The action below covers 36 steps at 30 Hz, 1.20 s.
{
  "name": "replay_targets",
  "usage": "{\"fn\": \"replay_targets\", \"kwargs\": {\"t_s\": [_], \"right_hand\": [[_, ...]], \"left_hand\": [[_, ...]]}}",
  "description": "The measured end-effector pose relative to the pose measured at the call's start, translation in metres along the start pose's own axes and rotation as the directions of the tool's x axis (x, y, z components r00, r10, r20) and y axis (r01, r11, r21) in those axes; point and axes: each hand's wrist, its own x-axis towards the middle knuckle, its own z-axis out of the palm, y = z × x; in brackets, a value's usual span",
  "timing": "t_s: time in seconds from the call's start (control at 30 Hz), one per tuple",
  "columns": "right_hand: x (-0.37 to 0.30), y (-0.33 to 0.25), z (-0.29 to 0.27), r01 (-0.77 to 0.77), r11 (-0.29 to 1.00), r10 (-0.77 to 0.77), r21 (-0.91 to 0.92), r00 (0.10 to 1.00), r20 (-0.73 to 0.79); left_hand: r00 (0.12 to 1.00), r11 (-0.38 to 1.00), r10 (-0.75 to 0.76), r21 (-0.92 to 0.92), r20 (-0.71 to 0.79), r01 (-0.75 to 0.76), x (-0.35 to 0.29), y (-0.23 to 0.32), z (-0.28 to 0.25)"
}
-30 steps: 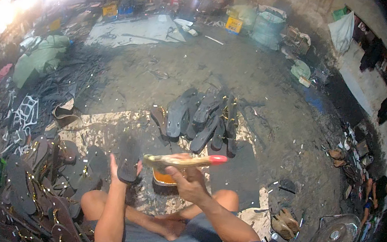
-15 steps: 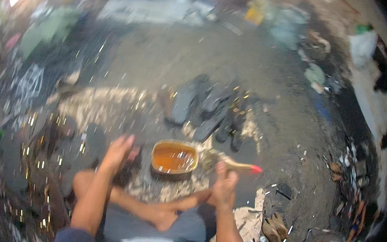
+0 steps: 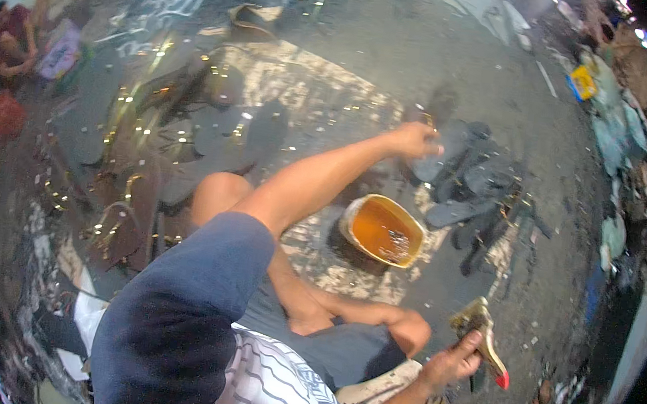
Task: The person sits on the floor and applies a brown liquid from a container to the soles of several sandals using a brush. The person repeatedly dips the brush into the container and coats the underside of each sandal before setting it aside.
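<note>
My right hand point(image 3: 452, 362) is closed around a flat paintbrush point(image 3: 489, 350) with a pale handle, a red handle end and stained yellowish bristles. It is held off to the right, apart from the container. My left arm stretches forward, and my left hand point(image 3: 416, 141) is at the near left edge of a group of dark flat sole-shaped pieces point(image 3: 460, 207). Its fingers are smeared, so whether they grip anything is unclear. Between my hands, in front of my folded legs, stands an open yellowish container point(image 3: 419, 254) with amber liquid point(image 3: 377, 229) inside.
Shiny gold-trimmed dark strips point(image 3: 124, 218) and more dark soles point(image 3: 223, 133) lie to my left. A pale speckled sheet point(image 3: 315, 76) spreads on the floor. Plastic bags point(image 3: 620, 125) line the far right. Another person point(image 3: 16, 43) sits at the far left.
My view has turned leftward. My left hand has moved from beside my knee over the container's far side to the soles. My right hand with the brush has moved away from the container.
</note>
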Motion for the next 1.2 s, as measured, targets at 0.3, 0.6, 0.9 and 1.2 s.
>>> {"fn": "replay_targets", "kwargs": {"t_s": [0.3, 0.6, 0.9, 1.2], "right_hand": [[-0.003, 0.005, 0.038, -0.082, 0.982, 0.103, -0.169, 0.987, 0.122], [0.009, 0.048, 0.126, 0.253, 0.959, -0.109, -0.132, 0.751, 0.652], [0.022, 0.106, 0.188, 0.282, 0.959, -0.211, -0.025, 0.768, 0.605], [0.113, 0.098, 0.067, 0.541, 0.704, -0.175, -0.46, 0.76, 0.626]], "left_hand": [[0.68, 0.251, -0.454, 0.649, -0.576, 0.718, -0.221, -0.116, -0.19], [0.727, 0.937, -0.081, 0.197, -0.682, 0.29, -0.235, 0.021, -0.174], [0.961, 0.847, -0.058, 0.497, -0.269, 0.19, -0.421, 0.137, -0.145], [0.793, 0.832, -0.072, 0.402, -0.605, 0.383, -0.464, 0.073, -0.076]]}}
